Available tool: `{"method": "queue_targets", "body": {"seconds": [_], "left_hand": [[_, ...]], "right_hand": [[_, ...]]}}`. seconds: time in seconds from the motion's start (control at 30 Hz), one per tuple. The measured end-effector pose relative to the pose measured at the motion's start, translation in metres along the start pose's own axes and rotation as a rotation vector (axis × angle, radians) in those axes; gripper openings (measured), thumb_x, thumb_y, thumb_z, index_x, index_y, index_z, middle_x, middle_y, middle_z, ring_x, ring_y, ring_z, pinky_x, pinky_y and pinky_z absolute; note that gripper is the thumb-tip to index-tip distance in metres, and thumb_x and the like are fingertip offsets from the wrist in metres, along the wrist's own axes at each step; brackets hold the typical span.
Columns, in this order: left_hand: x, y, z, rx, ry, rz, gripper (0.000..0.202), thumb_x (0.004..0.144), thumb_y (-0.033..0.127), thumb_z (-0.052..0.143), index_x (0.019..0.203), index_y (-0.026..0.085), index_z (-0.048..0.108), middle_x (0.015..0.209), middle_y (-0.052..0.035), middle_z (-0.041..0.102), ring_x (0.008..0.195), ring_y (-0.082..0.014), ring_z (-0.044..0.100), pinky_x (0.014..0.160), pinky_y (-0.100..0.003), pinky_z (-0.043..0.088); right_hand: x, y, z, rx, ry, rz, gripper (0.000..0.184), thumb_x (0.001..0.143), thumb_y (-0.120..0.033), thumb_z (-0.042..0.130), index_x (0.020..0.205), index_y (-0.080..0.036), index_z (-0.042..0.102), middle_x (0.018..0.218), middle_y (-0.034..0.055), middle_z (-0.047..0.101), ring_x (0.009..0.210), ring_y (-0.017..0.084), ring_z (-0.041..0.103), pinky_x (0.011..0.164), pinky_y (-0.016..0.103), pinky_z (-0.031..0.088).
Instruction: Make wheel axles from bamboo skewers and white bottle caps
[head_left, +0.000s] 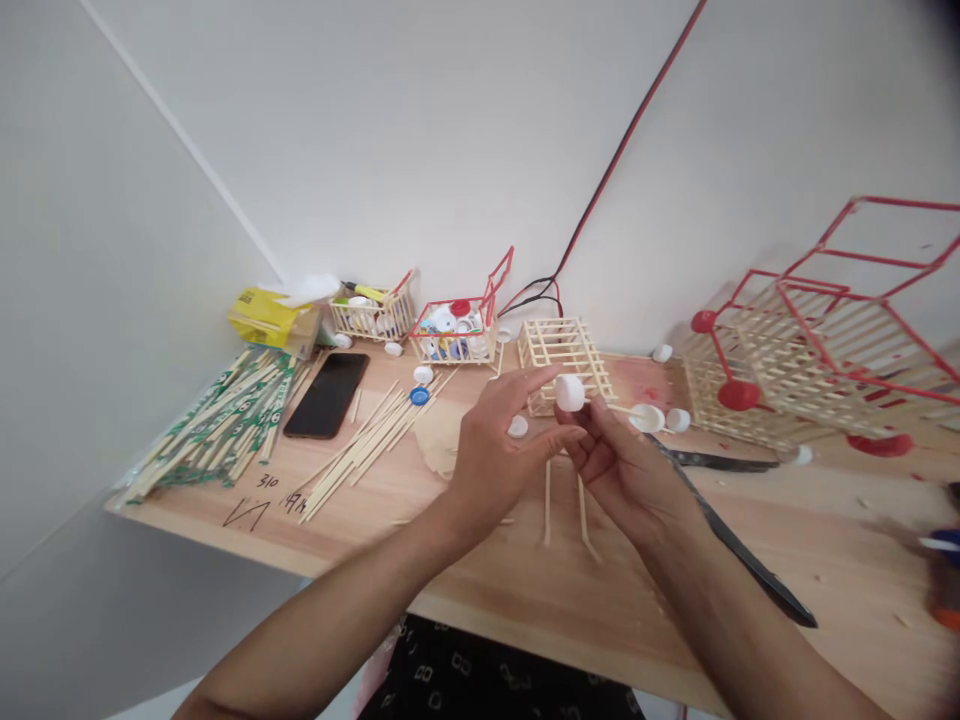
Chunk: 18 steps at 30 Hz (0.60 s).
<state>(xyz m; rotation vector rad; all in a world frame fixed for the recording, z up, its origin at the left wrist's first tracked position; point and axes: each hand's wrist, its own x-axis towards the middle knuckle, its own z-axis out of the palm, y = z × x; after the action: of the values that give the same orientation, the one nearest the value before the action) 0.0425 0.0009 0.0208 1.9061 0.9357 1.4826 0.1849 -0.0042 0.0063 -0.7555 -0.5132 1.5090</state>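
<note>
A white bottle cap (570, 393) sits at the left end of a thin wooden stick (619, 408). My right hand (626, 475) pinches the stick close behind this cap, its fingertips just under the cap. Thumb and index finger of my left hand (487, 440) are spread on either side of the cap; whether they touch it I cannot tell. Toward the stick's right end is another white cap (646, 418). Just behind my hands stands a small open frame of wooden sticks (566, 350). Two loose sticks (547, 505) lie on the table below my hands.
Black scissors (750, 560) lie right of my right arm, near a large stick cart with red bars (739, 395). At the back are two small carts (455, 350) filled with caps. Further left are loose sticks (352, 450), a phone (327, 396) and wrapped chopsticks (217, 420).
</note>
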Motion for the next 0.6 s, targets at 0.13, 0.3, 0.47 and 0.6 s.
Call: {"method": "queue_targets", "body": {"seconds": [0.13,0.3,0.47,0.6], "left_hand": [[-0.001,-0.0012,-0.0002,0.021,0.024,0.022,0.041,0.078,0.028,0.07,0.117,0.027,0.059,0.118,-0.0047,0.064,0.108,-0.0205,0.058,0.089,-0.038,0.049],[-0.0024,-0.0015,-0.0017,0.042,0.034,-0.002,0.037,0.078,0.026,0.07,0.114,0.025,0.062,0.11,-0.0039,0.067,0.099,-0.0184,0.061,0.086,-0.035,0.049],[-0.0016,0.0005,-0.0034,0.016,0.02,-0.028,0.033,0.079,0.025,0.07,0.11,0.025,0.063,0.105,-0.0037,0.068,0.096,-0.0187,0.061,0.086,-0.034,0.048],[-0.0007,0.0004,-0.0047,-0.013,-0.001,-0.05,0.031,0.077,0.025,0.071,0.108,0.024,0.065,0.103,-0.0033,0.068,0.094,-0.0184,0.061,0.086,-0.033,0.047]], "right_hand": [[-0.0016,0.0016,0.0005,-0.031,-0.033,-0.026,0.013,0.072,-0.027,0.077,0.081,-0.02,0.072,0.081,-0.0004,0.075,0.073,0.009,0.07,0.069,0.014,0.057],[-0.0033,0.0041,-0.0002,-0.055,-0.044,-0.035,0.01,0.075,-0.027,0.074,0.081,-0.02,0.072,0.084,0.0,0.075,0.076,0.009,0.07,0.071,0.016,0.057],[-0.0042,0.0042,0.0011,-0.064,-0.038,-0.03,0.011,0.073,-0.028,0.076,0.078,-0.02,0.072,0.084,0.0001,0.075,0.075,0.01,0.07,0.069,0.016,0.058],[-0.0058,0.0039,0.0015,-0.124,-0.05,-0.062,0.015,0.073,-0.033,0.075,0.081,-0.02,0.073,0.089,0.0019,0.075,0.078,0.011,0.07,0.074,0.019,0.057]]}}
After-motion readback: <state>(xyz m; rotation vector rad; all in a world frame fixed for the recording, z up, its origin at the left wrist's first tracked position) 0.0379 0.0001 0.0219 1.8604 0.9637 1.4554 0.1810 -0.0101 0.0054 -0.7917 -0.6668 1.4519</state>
